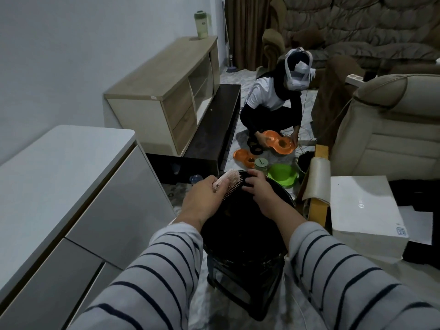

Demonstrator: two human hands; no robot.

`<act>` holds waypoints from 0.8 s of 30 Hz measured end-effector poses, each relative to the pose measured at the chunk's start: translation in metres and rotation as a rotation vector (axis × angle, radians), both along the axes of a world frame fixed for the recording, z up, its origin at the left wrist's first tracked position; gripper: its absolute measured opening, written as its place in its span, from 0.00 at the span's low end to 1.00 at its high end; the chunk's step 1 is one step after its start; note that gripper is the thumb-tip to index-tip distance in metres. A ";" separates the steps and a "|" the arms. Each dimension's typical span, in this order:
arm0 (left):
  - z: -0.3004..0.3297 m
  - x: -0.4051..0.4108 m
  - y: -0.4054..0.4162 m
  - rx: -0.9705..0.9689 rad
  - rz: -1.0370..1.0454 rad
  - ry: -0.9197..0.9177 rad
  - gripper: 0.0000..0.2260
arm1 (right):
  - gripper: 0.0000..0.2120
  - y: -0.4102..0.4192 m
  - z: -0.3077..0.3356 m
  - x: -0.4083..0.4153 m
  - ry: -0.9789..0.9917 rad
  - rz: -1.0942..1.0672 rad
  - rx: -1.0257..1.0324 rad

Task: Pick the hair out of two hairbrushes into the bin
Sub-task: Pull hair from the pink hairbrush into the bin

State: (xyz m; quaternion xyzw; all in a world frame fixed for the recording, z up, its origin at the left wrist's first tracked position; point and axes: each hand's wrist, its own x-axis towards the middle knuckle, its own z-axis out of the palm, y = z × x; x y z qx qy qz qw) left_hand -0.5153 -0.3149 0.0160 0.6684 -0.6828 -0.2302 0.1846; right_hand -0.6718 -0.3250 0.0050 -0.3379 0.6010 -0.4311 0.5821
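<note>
My left hand (202,196) grips a pink hairbrush (228,184) over the black bin (247,225); my right hand (258,189) has its fingers (250,181) pinching dark hair at the bristles.

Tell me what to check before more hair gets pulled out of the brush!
1. Brush held firmly: ok. The left hand grips the pink hairbrush.
2. Bristles facing the picking hand: ok. They point toward the right hand.
3. Brush over the bin: ok. It hangs above the black bin.
4. Fingers on the hair: ok, probably. The right hand's fingers curl around a dark clump at the bristles.
5. Hair left in the brush: cannot tell, too dark and small.
6. Second brush ready: cannot tell, none is in view.
</note>
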 end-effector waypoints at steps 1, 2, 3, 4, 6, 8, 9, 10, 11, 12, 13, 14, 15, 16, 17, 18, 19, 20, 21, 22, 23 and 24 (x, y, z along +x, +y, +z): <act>0.000 -0.002 0.000 -0.003 -0.002 0.002 0.20 | 0.18 -0.001 0.002 0.003 -0.106 0.034 0.044; 0.001 -0.003 0.000 -0.007 -0.003 0.005 0.20 | 0.18 -0.001 0.003 0.006 -0.151 0.078 0.086; 0.001 -0.003 0.000 -0.011 -0.002 0.006 0.20 | 0.19 -0.003 -0.001 0.008 -0.167 0.123 0.120; 0.001 -0.003 0.000 -0.015 0.003 0.005 0.19 | 0.19 -0.001 -0.003 0.010 -0.173 0.174 0.151; 0.000 0.000 0.000 -0.016 0.021 0.002 0.19 | 0.21 0.001 -0.009 0.011 -0.104 0.243 0.179; -0.001 0.004 -0.001 -0.009 0.051 -0.003 0.19 | 0.20 0.003 -0.010 0.009 0.029 0.286 0.150; -0.003 0.006 -0.001 0.001 0.067 -0.011 0.19 | 0.18 0.003 -0.010 0.007 0.067 0.290 0.120; -0.004 0.009 0.000 0.009 0.079 -0.019 0.19 | 0.17 0.001 -0.011 0.005 0.067 0.274 0.086; -0.007 0.011 -0.001 0.020 0.088 -0.023 0.19 | 0.17 0.000 -0.010 0.003 0.041 0.250 0.058; -0.009 0.014 0.000 0.031 0.094 -0.024 0.20 | 0.17 -0.001 -0.010 0.002 0.000 0.221 0.041; -0.011 0.016 -0.001 0.043 0.103 -0.018 0.20 | 0.17 -0.002 -0.010 0.000 -0.031 0.194 0.032; -0.012 0.018 -0.001 0.051 0.115 -0.006 0.20 | 0.17 -0.003 -0.010 -0.002 -0.027 0.168 0.030; -0.012 0.019 -0.001 0.056 0.129 0.011 0.20 | 0.17 -0.002 -0.010 -0.004 0.012 0.153 0.030; -0.011 0.019 -0.002 0.054 0.146 0.027 0.21 | 0.18 -0.001 -0.011 -0.008 0.091 0.155 0.029; -0.010 0.019 -0.003 0.045 0.165 0.042 0.21 | 0.18 0.000 -0.012 -0.011 0.200 0.176 0.021; -0.008 0.019 -0.003 0.030 0.182 0.057 0.21 | 0.18 0.002 -0.013 -0.016 0.328 0.213 0.006; -0.006 0.018 -0.004 0.012 0.196 0.070 0.20 | 0.17 0.005 -0.014 -0.020 0.454 0.262 -0.013; -0.004 0.018 -0.004 -0.008 0.205 0.078 0.20 | 0.17 0.008 -0.016 -0.025 0.560 0.316 -0.027; -0.003 0.018 -0.004 -0.024 0.210 0.083 0.20 | 0.18 0.011 -0.019 -0.029 0.642 0.367 -0.024; -0.002 0.018 -0.004 -0.035 0.210 0.085 0.20 | 0.19 0.015 -0.023 -0.033 0.710 0.405 -0.007; -0.001 0.018 -0.004 -0.043 0.209 0.086 0.20 | 0.19 0.018 -0.027 -0.036 0.772 0.438 0.008; -0.001 0.018 -0.005 -0.047 0.206 0.086 0.20 | 0.17 0.020 -0.031 -0.038 0.814 0.462 0.019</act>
